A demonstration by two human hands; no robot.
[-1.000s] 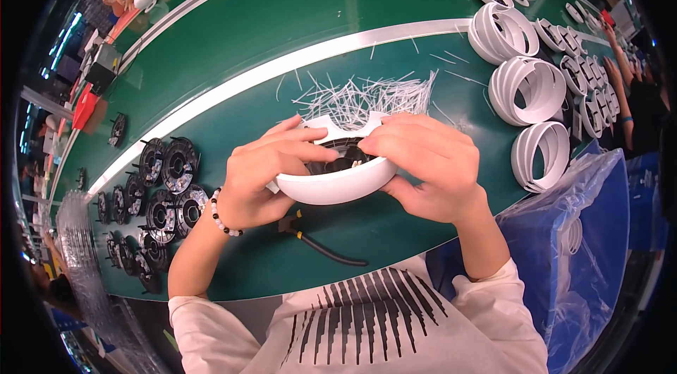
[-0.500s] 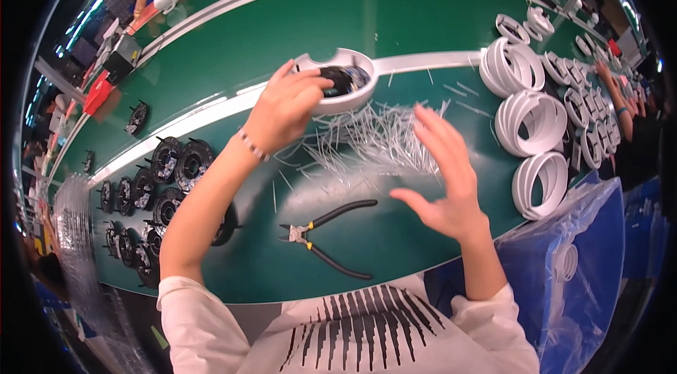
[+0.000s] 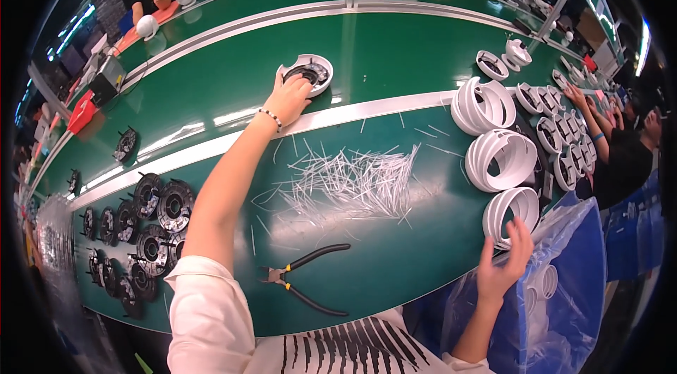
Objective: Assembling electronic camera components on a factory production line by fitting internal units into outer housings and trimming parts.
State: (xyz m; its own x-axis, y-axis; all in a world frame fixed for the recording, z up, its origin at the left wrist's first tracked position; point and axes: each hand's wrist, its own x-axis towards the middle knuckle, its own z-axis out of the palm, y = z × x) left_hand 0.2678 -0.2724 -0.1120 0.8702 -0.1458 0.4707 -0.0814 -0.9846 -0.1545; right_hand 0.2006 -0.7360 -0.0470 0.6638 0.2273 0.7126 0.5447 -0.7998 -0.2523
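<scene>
At the far side, my left hand [image 3: 288, 100] reaches over the green conveyor belt with its fingers inside a white round housing [image 3: 326, 67]. The fingers grip the housing by its inner black part, which they partly hide. My right hand [image 3: 502, 268] holds nothing, its fingers apart, just in front of the nearest stack of white plastic rings [image 3: 496, 217]. Whether a fingertip touches those rings I cannot tell. Between my arms lies a heap of thin clear-white plastic strips [image 3: 352, 183]. Nearer to me, side cutters [image 3: 276, 275] with black handles rest spread on the green table.
Several black round parts [image 3: 151, 247] stand in rows at the left. More ring stacks [image 3: 499, 159] and white housings [image 3: 550, 130] fill the right side. A blue bin lined with clear plastic [image 3: 575, 282] stands at the front right. Other people sit across the belt and at the right.
My left hand has carried the white housing forward and left onto the belt. My right hand has moved from beside the strips to the nearest ring stack. The view has shifted.
</scene>
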